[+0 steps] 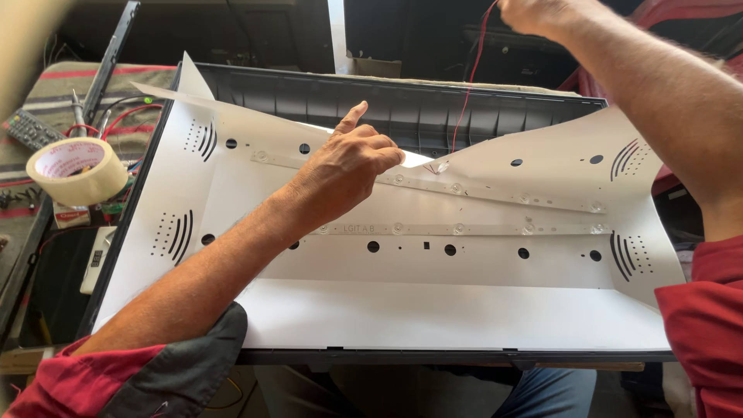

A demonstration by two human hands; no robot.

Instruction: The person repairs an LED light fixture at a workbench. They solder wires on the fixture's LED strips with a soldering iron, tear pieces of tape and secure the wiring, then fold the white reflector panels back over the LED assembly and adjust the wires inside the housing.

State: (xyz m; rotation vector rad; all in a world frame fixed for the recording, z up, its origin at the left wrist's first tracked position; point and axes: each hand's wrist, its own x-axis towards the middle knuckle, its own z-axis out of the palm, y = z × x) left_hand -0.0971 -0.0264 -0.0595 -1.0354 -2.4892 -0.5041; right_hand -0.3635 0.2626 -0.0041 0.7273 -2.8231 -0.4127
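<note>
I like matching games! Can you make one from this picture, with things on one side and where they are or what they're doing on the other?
Things:
1. roll of tape
2. left hand
3. right hand
4. remote control

Places:
A. raised at the top, pinching a red wire
B. far left, on the striped cloth
C. pressing on the white sheet inside the panel
D. left of the panel, nearer than the remote

Pairs: 1-D, 2-C, 3-A, 4-B
</note>
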